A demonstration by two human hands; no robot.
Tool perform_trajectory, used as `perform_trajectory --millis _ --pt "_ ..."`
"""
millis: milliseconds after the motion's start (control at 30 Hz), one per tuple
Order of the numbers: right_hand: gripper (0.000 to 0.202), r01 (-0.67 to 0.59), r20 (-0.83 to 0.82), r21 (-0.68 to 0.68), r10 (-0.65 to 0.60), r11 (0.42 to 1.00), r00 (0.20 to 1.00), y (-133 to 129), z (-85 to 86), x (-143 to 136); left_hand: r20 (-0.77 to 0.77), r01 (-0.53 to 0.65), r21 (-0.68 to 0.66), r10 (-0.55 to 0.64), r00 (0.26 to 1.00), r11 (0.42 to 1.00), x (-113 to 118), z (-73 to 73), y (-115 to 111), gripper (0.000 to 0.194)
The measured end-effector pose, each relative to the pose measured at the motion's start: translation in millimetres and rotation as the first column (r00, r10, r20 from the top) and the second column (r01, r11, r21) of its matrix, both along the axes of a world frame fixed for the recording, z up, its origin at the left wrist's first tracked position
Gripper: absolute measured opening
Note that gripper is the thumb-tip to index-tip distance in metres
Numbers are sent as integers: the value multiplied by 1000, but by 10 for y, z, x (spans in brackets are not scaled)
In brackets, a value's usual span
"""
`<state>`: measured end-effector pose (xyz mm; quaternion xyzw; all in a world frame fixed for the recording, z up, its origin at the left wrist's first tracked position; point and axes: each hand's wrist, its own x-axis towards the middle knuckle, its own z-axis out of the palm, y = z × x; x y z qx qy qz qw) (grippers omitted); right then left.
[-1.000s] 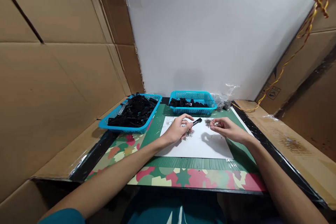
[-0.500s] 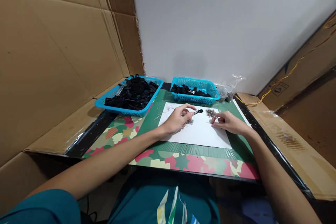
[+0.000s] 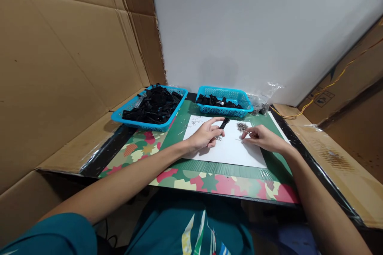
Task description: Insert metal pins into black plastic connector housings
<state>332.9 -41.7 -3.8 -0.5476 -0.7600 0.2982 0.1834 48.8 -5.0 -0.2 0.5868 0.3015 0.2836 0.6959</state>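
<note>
Between the thumb and fingers of my left hand (image 3: 206, 134) is a small black part (image 3: 224, 123), tilted with its upper end pointing away from me. My right hand (image 3: 259, 137) is at the right side of the white sheet (image 3: 230, 155), its thumb and index finger pinched on a thin, light tool whose shape is hard to make out. Just beyond those fingertips lies a pile of tiny metal pieces (image 3: 241, 126). More tiny pieces are partly hidden by my left hand, and others are scattered at the sheet's far left corner (image 3: 196, 120).
A large blue basket (image 3: 163, 127) heaped with black parts stands at the left. Behind the sheet, a smaller blue basket (image 3: 224, 110) holds more black parts. Clear plastic bags (image 3: 263, 103) lie to its right. Cardboard walls (image 3: 74, 48) flank the table.
The black part in my left hand has turned from nearly level to steeply tilted, and the left fingers have curled round it. My right hand has hardly moved. The view has shifted slightly.
</note>
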Motion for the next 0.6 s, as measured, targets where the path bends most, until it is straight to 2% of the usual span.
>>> perform_trajectory --millis 167,400,500,600 --pt "21 -8 7 11 7 1000 1000 18 -19 -26 5 85 24 -85 996 996 -4 15 7 67" --pt "22 -57 -14 -38 57 998 998 -1 -10 -32 9 130 80 -132 991 988 -10 44 -31 44" --pt "28 -61 -103 -86 52 994 993 -29 9 -34 22 146 79 -148 989 986 -10 49 -35 43" --pt "36 -69 -268 -131 32 989 963 -71 57 -78 34 129 71 -132 991 989 -12 35 -29 42"
